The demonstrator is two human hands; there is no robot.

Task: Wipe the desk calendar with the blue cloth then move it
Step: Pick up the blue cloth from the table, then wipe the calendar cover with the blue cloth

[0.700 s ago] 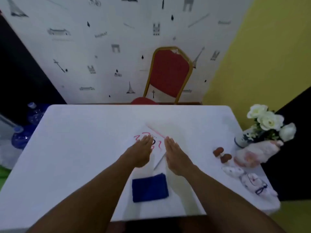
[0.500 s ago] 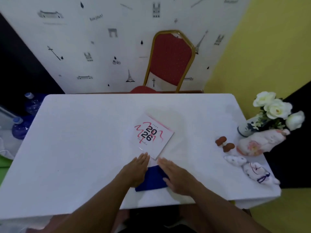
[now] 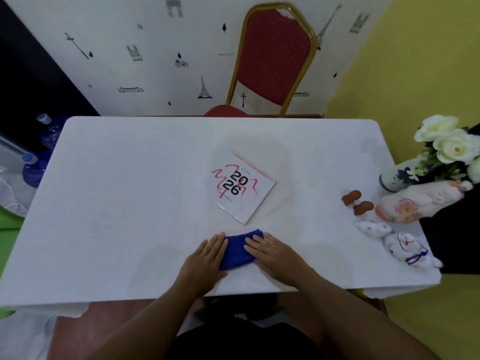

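The white desk calendar [image 3: 241, 187], printed "2026" with pink ribbons, lies flat and turned at an angle near the middle of the white table [image 3: 117, 203]. Just in front of its near corner lies the folded blue cloth [image 3: 237, 249], apart from the calendar. My left hand [image 3: 205, 258] covers the cloth's left edge. My right hand [image 3: 272, 255] covers its right side. Both hands rest on it with fingers straight and together, so only the cloth's middle strip shows.
Along the table's right edge stand two brown mushroom figures [image 3: 357, 202], white ceramic animal figures [image 3: 397, 245], a larger white-and-pink figure [image 3: 415, 201] and a vase of white flowers [image 3: 446, 144]. A red chair [image 3: 275, 55] stands behind the far edge. Blue water bottles [image 3: 36, 165] sit at the left.
Both hands left the calendar and pulled back toward me onto the blue cloth. The calendar's cover is now uncovered. The view has tilted further down.
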